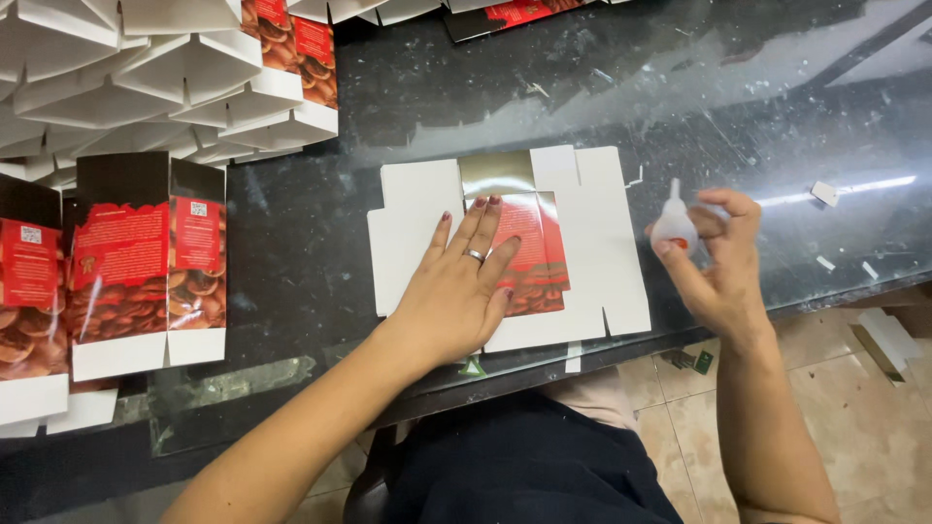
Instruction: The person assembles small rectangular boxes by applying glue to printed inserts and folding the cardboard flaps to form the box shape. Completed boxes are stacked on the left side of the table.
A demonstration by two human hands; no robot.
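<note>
Left hand [456, 291] pressed flat, fingers spread, on the unfolded white-and-red cardboard carton blank [510, 247] lying at the glass table [777, 136] edge. Right hand [718, 262] grips 1 small white glue bottle [673, 225]. Risk: blank shifting under the palm, glue dripping astray.

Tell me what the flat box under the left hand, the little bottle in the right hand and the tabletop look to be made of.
Flat box blank: seems thin paperboard, matte white inside, with a glossy printed flap; sharp die-cut edges and creases.
Small bottle: likely soft translucent plastic, with a tapered nozzle, held in the right hand.
Tabletop: dark and glossy, perhaps under a glass sheet; it reflects light and shows scratches.
Left hand presses the blank flat.
</note>
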